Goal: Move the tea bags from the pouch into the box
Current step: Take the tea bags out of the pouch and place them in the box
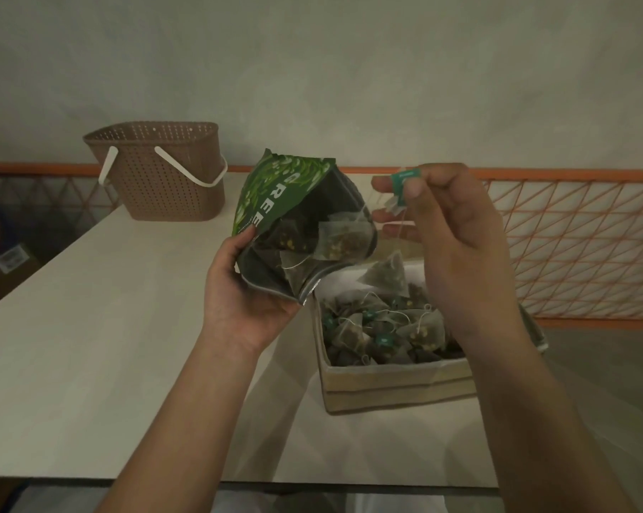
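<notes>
Tea bags already fill much of the box, which stands on the bench directly below the right hand. The right hand pinches a teal tag; its string runs down to one hanging tea bag above the box. The left hand grips the open green pouch, just beside the right hand, more bags visible inside. Step in hand: transfer, probably midway. Next move calls for lowering and releasing over the box. Legible pouch lettering: "REE"; tag print is unreadable.
</notes>
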Demonstrator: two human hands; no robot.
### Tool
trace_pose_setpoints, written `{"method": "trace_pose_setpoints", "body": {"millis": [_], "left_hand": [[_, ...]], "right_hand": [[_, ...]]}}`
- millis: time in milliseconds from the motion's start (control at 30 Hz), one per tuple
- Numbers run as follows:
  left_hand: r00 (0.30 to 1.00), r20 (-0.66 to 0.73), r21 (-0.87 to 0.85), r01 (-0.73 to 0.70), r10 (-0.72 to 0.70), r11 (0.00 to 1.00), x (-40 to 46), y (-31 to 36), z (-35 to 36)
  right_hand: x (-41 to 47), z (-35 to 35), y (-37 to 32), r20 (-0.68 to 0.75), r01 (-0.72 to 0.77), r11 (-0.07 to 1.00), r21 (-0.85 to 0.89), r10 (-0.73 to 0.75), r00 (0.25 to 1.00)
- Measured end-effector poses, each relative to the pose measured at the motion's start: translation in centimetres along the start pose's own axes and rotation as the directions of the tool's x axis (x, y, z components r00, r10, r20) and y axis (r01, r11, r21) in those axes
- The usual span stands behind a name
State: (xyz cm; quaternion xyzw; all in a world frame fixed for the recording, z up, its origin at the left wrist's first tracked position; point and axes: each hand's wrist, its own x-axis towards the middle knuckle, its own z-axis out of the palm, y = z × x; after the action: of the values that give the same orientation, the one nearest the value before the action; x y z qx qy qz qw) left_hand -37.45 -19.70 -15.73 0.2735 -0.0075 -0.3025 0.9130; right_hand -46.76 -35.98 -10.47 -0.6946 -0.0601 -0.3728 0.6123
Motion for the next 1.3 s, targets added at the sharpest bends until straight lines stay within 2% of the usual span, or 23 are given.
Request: {"method": "trace_pose_setpoints", "body": {"millis": [267,367,467,600,633,700,800,867,967,1033,1100,1200,1300], "left_hand": [[1.0,0.016,-0.04,0.018,-0.018,0.999,0.1,-0.1,0.0],[1.0,0.023,-0.047,0.016,-0.015,0.999,0.3,-0.2,-0.1],[1.0,0.014,-0.032,0.01,-0.01,0.999,0.5,-0.2,-0.2],[1.0,0.004,-0.033,0.007,-0.007,0.999,0.5,-0.2,-0.2],[1.0,-0.002,-0.031,0.008,-0.008,0.999,0.4,-0.2,-0.2],[1.0,-0.013,-0.024,0.008,-0.009,1.0,0.4,-0.2,0.0],[1.0,-0.017,-0.027,0.01,-0.011,1.0,0.2,-0.3,0.1],[1.0,-0.015,-0.023,0.011,-0.011,1.0,0.1,-0.4,0.1],[1.0,-0.009,-0.019,0.018,-0.019,1.0,0.0,-0.5,0.2],[1.0,-0.004,-0.025,0.021,-0.021,0.999,0.1,-0.5,0.2],[1.0,0.0,-0.023,0.014,-0.014,1.0,0.1,-0.5,0.2],[1.0,-0.012,-0.015,0.001,-0.001,1.0,0.1,-0.5,0.2],[1.0,0.003,-0.021,0.002,-0.002,1.0,0.1,-0.5,0.2]], "right_hand": [[-0.2,-2.4,-0.2,-0.018,-0.224,0.972,0.067,0.226,0.974],[-0.7,-3.1,0.9,0.05,-0.349,0.937,0.012,0.348,0.936],[-1.3,-3.5,1.9,0.126,-0.421,0.907,0.034,0.414,0.902],[-1.7,-3.9,2.7,0.117,-0.482,0.869,0.11,0.47,0.875],[-1.8,-4.0,3.0,0.089,-0.488,0.871,0.057,0.482,0.872],[-1.9,-4.2,3.7,0.021,-0.452,0.868,-0.207,0.466,0.884],[-2.0,-4.8,4.9,-0.031,-0.299,0.746,-0.595,0.351,0.936],[-2.3,-5.1,5.2,-0.052,-0.243,0.663,-0.708,0.294,0.954],[-2.5,-5.1,4.5,0.0,-0.154,0.654,-0.74,0.228,0.974],[-2.4,-4.9,3.8,0.105,-0.168,0.667,-0.726,0.348,0.932],[-2.2,-4.6,3.2,0.203,-0.187,0.597,-0.78,0.523,0.828],[-1.9,-4.4,3.4,0.185,-0.165,0.39,-0.906,0.715,0.674],[-1.7,-4.1,4.2,0.169,-0.153,0.332,-0.931,0.763,0.624]]}}
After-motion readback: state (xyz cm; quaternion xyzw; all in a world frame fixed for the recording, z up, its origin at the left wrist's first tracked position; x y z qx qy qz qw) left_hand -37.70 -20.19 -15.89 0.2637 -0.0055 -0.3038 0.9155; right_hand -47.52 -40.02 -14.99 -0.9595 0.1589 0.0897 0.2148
